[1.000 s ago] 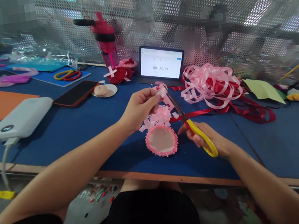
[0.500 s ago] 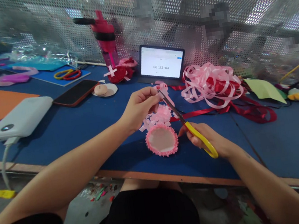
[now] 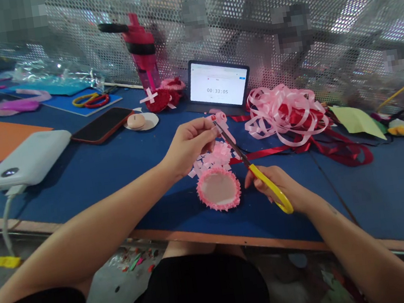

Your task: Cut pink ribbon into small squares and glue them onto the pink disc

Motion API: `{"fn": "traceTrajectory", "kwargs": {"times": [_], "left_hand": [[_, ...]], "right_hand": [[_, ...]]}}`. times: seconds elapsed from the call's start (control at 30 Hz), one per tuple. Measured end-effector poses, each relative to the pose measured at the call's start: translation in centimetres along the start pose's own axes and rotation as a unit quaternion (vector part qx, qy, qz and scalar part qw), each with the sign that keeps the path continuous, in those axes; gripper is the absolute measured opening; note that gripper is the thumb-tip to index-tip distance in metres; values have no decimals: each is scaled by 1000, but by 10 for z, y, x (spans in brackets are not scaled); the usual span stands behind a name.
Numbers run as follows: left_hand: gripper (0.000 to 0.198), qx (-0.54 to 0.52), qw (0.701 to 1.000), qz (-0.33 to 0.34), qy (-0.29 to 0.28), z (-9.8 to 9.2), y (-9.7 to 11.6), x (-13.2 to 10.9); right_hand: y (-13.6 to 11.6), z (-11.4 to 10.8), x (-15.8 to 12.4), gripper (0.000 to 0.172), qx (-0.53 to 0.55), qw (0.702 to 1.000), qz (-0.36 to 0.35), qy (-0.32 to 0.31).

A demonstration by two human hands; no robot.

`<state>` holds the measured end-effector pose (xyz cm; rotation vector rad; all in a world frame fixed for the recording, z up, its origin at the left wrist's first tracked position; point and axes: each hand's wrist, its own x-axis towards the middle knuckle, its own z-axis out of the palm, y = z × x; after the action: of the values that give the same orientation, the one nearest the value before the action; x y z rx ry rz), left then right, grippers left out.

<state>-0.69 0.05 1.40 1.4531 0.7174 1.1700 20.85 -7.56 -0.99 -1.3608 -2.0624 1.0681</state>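
My left hand (image 3: pixel 197 138) is closed in a pinch on a pink ribbon (image 3: pixel 225 124), mostly hidden by the fingers. My right hand (image 3: pixel 276 183) grips yellow-handled scissors (image 3: pixel 266 182), whose dark blades point up and left to my left fingertips. I cannot tell whether the blades are apart. Beneath the blades lies a heap of small cut pink ribbon pieces (image 3: pixel 217 154). Just in front of it rests a round piece (image 3: pixel 218 189) with a pale flat middle and a frilled pink rim.
Behind stand a tablet (image 3: pixel 217 86) showing a timer and a pink bottle (image 3: pixel 142 54). A tangle of pink ribbon (image 3: pixel 287 114) and red ribbon (image 3: pixel 340 149) lies right. Left are a phone (image 3: pixel 103 126), a white power bank (image 3: pixel 30 158) and more scissors (image 3: pixel 91 101).
My right hand and the scissors handles have shifted very slightly left. My left hand stays in place. The timer went from 33:04 to 33:05.
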Motion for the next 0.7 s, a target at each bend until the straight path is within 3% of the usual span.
{"fn": "traceTrajectory", "kwargs": {"times": [0.4, 0.5, 0.6, 0.7], "left_hand": [[14, 18, 1000, 13, -20, -1, 1, 0], [13, 90, 988, -1, -127, 3, -1, -6], [13, 156, 952, -41, -262, 12, -7, -15], [13, 152, 935, -68, -315, 20, -14, -24]], "right_hand": [[4, -1, 4, 48, -25, 1000, 3, 19], [3, 0, 4, 42, 4, 999, 5, 50], [-1, 3, 2, 33, 14, 996, 12, 83], [-4, 7, 0, 26, 21, 997, 5, 79]]}}
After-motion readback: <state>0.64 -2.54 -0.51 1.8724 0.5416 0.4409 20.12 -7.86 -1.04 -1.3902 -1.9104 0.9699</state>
